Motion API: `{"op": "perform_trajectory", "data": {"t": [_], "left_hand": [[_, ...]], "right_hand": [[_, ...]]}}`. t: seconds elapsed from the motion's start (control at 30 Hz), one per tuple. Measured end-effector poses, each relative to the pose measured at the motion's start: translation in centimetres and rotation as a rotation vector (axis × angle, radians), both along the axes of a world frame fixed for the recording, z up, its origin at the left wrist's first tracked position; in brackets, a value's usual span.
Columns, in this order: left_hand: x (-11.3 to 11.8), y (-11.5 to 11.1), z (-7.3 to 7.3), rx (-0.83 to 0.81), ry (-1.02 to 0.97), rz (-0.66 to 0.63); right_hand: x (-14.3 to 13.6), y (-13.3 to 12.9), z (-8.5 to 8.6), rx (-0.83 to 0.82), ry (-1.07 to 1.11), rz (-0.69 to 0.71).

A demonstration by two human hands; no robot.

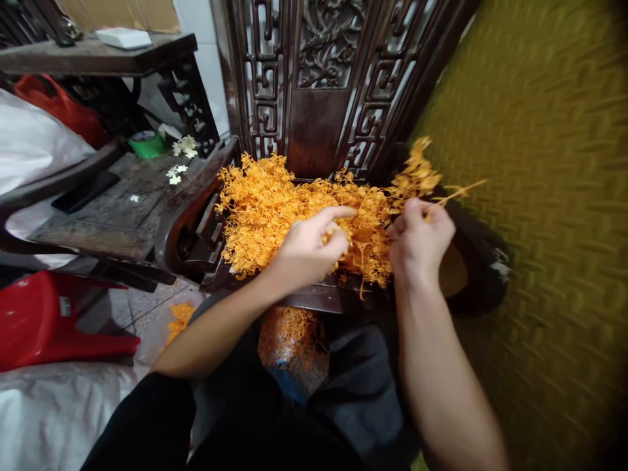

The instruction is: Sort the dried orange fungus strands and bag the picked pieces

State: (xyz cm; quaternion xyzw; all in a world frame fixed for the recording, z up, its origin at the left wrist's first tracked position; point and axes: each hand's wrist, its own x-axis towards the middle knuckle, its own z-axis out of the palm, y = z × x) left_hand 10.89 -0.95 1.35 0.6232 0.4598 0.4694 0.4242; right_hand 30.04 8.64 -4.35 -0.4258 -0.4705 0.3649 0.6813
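Observation:
A large heap of orange branching plastic sprigs [265, 209] covers the seat of a dark carved wooden chair [318, 127]. Over the middle of the heap is my left hand [314, 245], its index finger stretched out and its thumb apart from it; nothing shows between them. At the heap's right end my right hand [424, 229] pinches the stems of an orange sprig bunch [417, 171], whose leafy top points up and whose thin stems stick out to the right.
Left of the chair, a second wooden seat [112, 222] bears green tape [147, 144], a dark phone [86, 191] and small white flowers [185, 146]. A red stool [44, 320] stands lower left. An orange-littered container [294, 347] is between the knees. Yellow textured material [549, 196] hangs right.

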Motion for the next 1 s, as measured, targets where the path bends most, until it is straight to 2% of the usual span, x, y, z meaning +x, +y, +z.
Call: {"op": "perform_trajectory", "data": {"t": [0.03,0.13,0.23,0.33,0.43,0.6,0.8,0.9,1.0], "left_hand": [[-0.4,0.7,-0.2,-0.075,-0.076,-0.020],[-1.4,2.7,-0.9,-0.285,-0.297,-0.014],[-2.1,3.7,-1.4,-0.346,-0.397,0.007],[-2.7,3.8,-1.6,-0.321,-0.425,0.013],[-3.1,3.8,-1.8,-0.306,-0.417,-0.035],[-2.9,3.6,-1.8,-0.296,-0.285,-0.098],[-2.0,3.5,-1.9,-0.131,-0.201,0.040],[-2.0,3.5,-1.9,-0.075,-0.193,0.063],[-2.0,3.4,-1.9,-0.001,-0.128,0.097]], "right_hand": [[-0.3,-0.6,-0.1,-0.045,0.045,-0.013],[-2.4,-3.3,0.3,-0.051,-0.051,0.159],[-4.1,-4.9,0.9,-0.047,-0.043,0.248],[-4.6,-5.1,1.3,-0.080,0.056,0.316],[-4.6,-5.3,1.6,-0.089,0.104,0.389],[-4.8,-6.0,1.8,-0.124,0.099,0.392],[-5.1,-6.5,1.8,-0.191,0.080,0.425],[-5.2,-6.5,1.8,-0.154,0.082,0.410],[-5.4,-6.6,1.7,-0.076,0.023,0.329]]}}
